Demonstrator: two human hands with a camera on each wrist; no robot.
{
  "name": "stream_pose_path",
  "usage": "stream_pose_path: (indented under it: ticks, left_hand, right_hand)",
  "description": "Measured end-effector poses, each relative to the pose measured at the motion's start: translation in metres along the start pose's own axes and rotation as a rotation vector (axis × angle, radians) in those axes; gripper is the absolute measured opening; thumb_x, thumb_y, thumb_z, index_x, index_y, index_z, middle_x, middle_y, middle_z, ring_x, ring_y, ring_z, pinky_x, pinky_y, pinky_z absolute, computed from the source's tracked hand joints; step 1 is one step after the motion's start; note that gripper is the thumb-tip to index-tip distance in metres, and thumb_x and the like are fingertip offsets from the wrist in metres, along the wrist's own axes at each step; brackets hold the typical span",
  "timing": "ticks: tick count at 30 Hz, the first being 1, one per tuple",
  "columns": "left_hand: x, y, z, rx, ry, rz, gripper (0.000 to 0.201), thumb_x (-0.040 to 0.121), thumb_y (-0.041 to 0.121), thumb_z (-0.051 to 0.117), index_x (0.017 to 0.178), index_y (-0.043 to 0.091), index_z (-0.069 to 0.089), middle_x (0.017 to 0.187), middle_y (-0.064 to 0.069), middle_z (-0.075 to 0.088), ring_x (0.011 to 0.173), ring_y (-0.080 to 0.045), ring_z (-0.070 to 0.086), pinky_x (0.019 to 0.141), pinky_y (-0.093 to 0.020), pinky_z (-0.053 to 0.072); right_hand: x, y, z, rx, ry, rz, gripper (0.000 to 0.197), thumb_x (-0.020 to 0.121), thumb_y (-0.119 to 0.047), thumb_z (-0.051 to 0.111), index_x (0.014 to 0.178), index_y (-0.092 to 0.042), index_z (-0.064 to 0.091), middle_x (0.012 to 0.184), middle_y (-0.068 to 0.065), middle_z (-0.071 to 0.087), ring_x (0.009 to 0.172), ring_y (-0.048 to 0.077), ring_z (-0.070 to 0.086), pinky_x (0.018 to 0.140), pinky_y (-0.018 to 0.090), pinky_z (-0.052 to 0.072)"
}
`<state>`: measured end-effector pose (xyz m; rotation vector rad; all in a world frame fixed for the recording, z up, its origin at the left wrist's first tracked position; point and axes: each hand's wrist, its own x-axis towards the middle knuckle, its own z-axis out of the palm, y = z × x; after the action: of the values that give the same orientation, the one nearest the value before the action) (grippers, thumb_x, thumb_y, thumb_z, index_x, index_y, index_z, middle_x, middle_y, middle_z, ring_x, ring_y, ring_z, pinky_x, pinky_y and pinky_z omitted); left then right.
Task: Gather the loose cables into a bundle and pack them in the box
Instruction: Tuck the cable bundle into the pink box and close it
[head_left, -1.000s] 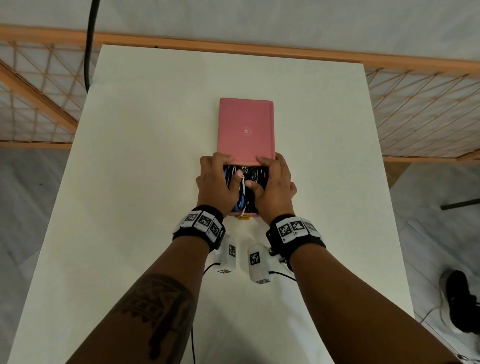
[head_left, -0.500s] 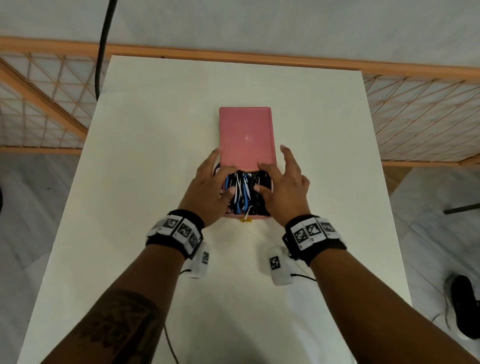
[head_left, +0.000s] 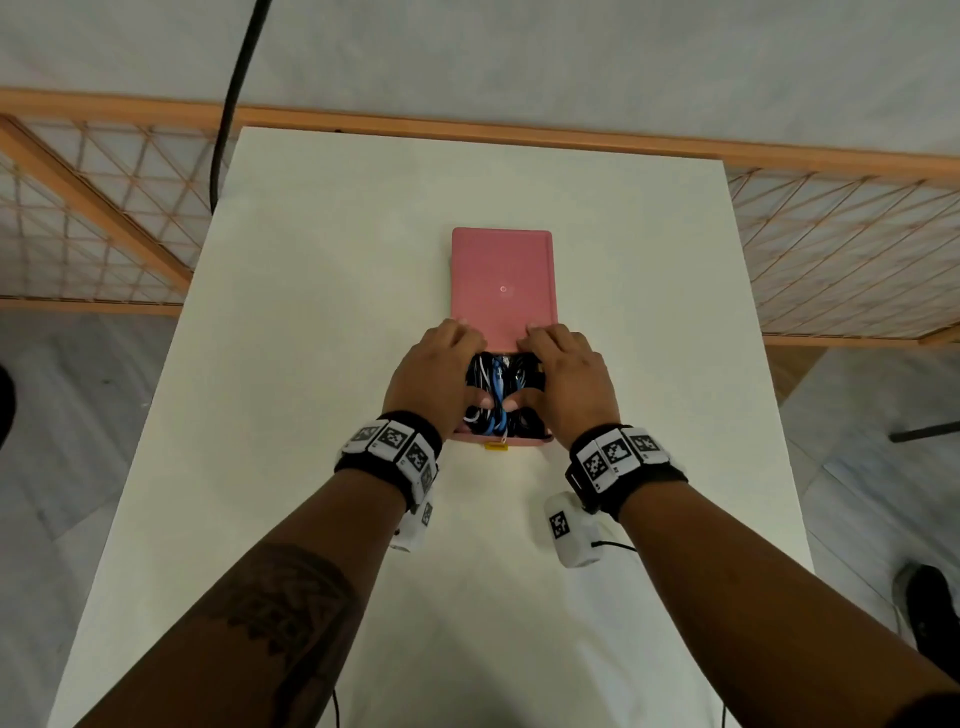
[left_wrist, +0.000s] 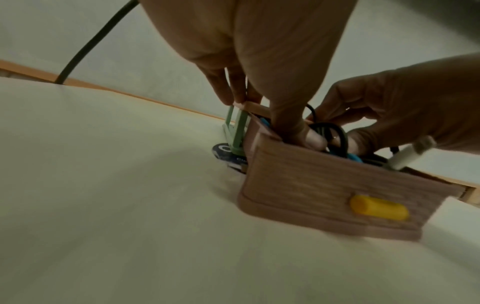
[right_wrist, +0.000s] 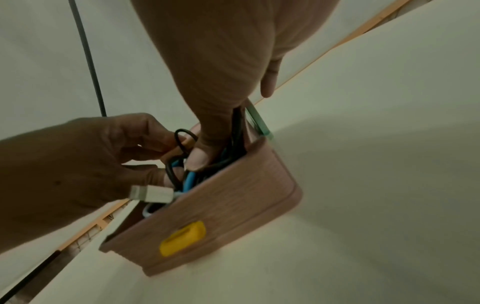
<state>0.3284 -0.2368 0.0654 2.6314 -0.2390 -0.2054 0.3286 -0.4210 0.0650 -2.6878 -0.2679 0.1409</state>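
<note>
A pink box (head_left: 524, 440) lies mid-table, its sliding lid (head_left: 503, 288) covering the far part. Black, blue and white cables (head_left: 496, 384) fill the uncovered near part. My left hand (head_left: 470, 366) and right hand (head_left: 540, 364) flank the opening. The fingers of both curl over the lid's near edge, and both thumbs press down on the cables. In the wrist views the box wall (left_wrist: 324, 185) (right_wrist: 233, 205) carries a yellow latch (left_wrist: 379, 207) (right_wrist: 182, 238). A white connector (left_wrist: 413, 152) (right_wrist: 153, 193) sticks out above the rim.
The white table (head_left: 311, 364) has bare surface all round the box. A wooden lattice railing (head_left: 831, 249) runs behind and beside it. A black cord (head_left: 228, 104) hangs at the far left corner. Pale green strips (left_wrist: 236, 127) show beside the box under the lid.
Half a second ago the fingers of both hands were spread straight beside the lid. Now they are curled over its near edge, as one second ago. The thumbs stay on the cables.
</note>
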Motion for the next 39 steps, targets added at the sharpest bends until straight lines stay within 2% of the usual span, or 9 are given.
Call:
stream_pose_path:
  ticks: [6,11,14,17,21,28,33,36,39]
  left_hand:
    - [-0.014,-0.012,0.009,0.094,0.004,0.147,0.058,0.08,0.02,0.084,0.132,0.012,0.06,0.143,-0.028,0.052,0.136,-0.044,0.051,0.102,-0.054,0.052]
    - [-0.016,-0.016,0.012,0.265,0.025,0.2,0.054,0.09,0.036,0.073,0.139,0.016,0.06,0.15,-0.027,0.048,0.144,-0.04,0.043,0.108,-0.051,0.045]
    - [-0.015,-0.018,0.012,0.34,0.012,0.228,0.055,0.092,0.039,0.07,0.141,0.018,0.057,0.152,-0.028,0.045,0.146,-0.04,0.041,0.11,-0.052,0.043]
    - [-0.016,-0.021,0.013,0.408,-0.005,0.237,0.06,0.092,0.042,0.069,0.145,0.023,0.051,0.157,-0.026,0.04,0.15,-0.038,0.035,0.111,-0.054,0.041]
    - [-0.019,-0.024,0.015,0.417,-0.014,0.245,0.059,0.096,0.044,0.06,0.15,0.025,0.046,0.16,-0.025,0.035,0.153,-0.037,0.029,0.111,-0.057,0.041]
    - [-0.016,-0.017,0.015,0.367,-0.025,0.261,0.056,0.09,0.031,0.065,0.144,0.026,0.052,0.149,-0.033,0.046,0.144,-0.047,0.041,0.099,-0.054,0.049]
    - [-0.016,-0.015,0.014,0.379,-0.066,0.258,0.054,0.089,0.034,0.073,0.14,0.031,0.058,0.148,-0.034,0.046,0.143,-0.047,0.041,0.095,-0.056,0.049]
    - [-0.02,-0.016,0.012,0.326,-0.024,0.277,0.051,0.099,0.053,0.048,0.144,0.03,0.054,0.155,-0.033,0.038,0.149,-0.045,0.031,0.101,-0.056,0.045]
    - [-0.021,-0.022,0.007,0.404,-0.118,0.312,0.089,0.086,0.088,0.024,0.157,0.036,0.031,0.165,-0.031,0.019,0.156,-0.042,0.014,0.112,-0.059,0.034]
  right_hand:
    - [-0.008,0.008,0.001,0.169,-0.018,-0.034,0.066,0.081,-0.035,0.08,0.138,-0.013,0.055,0.15,0.001,0.049,0.135,0.021,0.045,0.114,0.032,0.036]
    - [-0.004,0.023,-0.025,0.37,-0.253,-0.035,0.043,0.107,-0.022,0.045,0.149,-0.021,0.047,0.161,-0.005,0.035,0.148,0.012,0.029,0.124,0.034,0.021]
    - [0.007,0.033,-0.037,0.255,-0.323,-0.104,0.046,0.101,-0.014,0.057,0.146,-0.025,0.052,0.157,-0.007,0.041,0.143,0.01,0.036,0.117,0.026,0.027]
    - [0.016,0.025,-0.027,0.307,-0.104,-0.055,0.033,0.088,-0.009,0.074,0.119,-0.018,0.073,0.13,-0.001,0.065,0.117,0.014,0.055,0.102,0.022,0.039]
    - [0.02,0.01,-0.009,0.412,0.079,0.108,0.021,0.072,-0.007,0.085,0.092,-0.013,0.079,0.104,-0.001,0.07,0.098,0.014,0.058,0.095,0.028,0.048]
    - [0.03,-0.015,-0.005,0.006,0.115,0.175,0.015,0.074,-0.005,0.07,0.082,-0.017,0.067,0.096,0.0,0.061,0.097,0.02,0.054,0.065,0.032,0.048]
    - [0.029,-0.019,0.001,-0.007,0.168,0.196,0.017,0.074,-0.002,0.067,0.077,-0.018,0.066,0.089,-0.003,0.06,0.092,0.02,0.055,0.059,0.026,0.035]
    - [0.025,-0.022,0.001,-0.008,0.188,0.207,0.016,0.076,-0.001,0.065,0.079,-0.017,0.068,0.087,-0.003,0.062,0.09,0.02,0.056,0.059,0.025,0.033]
    - [0.024,-0.022,-0.002,0.003,0.179,0.23,0.012,0.077,-0.006,0.067,0.08,-0.018,0.07,0.087,-0.005,0.064,0.09,0.018,0.057,0.06,0.025,0.032]
